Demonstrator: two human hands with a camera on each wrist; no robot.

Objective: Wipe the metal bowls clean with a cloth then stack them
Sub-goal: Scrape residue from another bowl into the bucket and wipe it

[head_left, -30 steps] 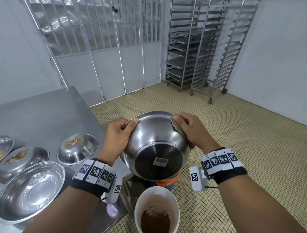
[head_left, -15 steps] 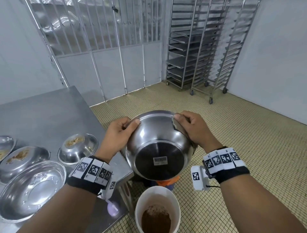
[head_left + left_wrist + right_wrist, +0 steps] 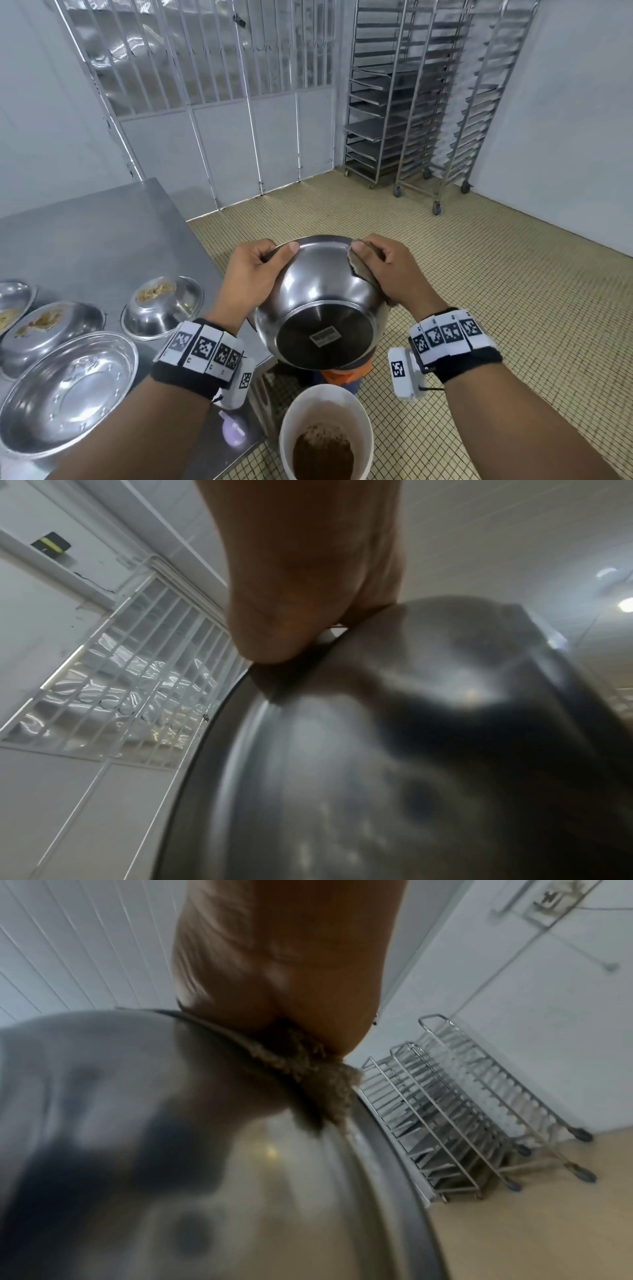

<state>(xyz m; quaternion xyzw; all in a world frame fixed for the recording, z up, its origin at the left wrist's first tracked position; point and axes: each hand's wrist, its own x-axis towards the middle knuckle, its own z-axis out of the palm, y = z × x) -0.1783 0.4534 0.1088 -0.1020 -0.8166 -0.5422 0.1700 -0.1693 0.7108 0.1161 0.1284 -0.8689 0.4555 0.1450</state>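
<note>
Held metal bowl (image 3: 320, 301) sits centre frame in the head view, tipped so its dark base with a label faces the camera, mouth pointing away, above a white bucket (image 3: 325, 435) of brown powder at bottom centre. Left hand (image 3: 251, 277) grips the bowl's left rim, thumb on the outer wall, fingers curled over the edge. Right hand (image 3: 394, 274) pinches a brownish cloth (image 3: 359, 270) against the right rim, thumb on top; cloth wraps over the edge, also visible in the right wrist view. Steel table (image 3: 92, 226) on the left of frame carries an empty clean-looking bowl (image 3: 66, 394) at lower left, plus three bowls with crumb residue (image 3: 161, 305) behind it. Tray racks (image 3: 428, 102) upper right.
</note>
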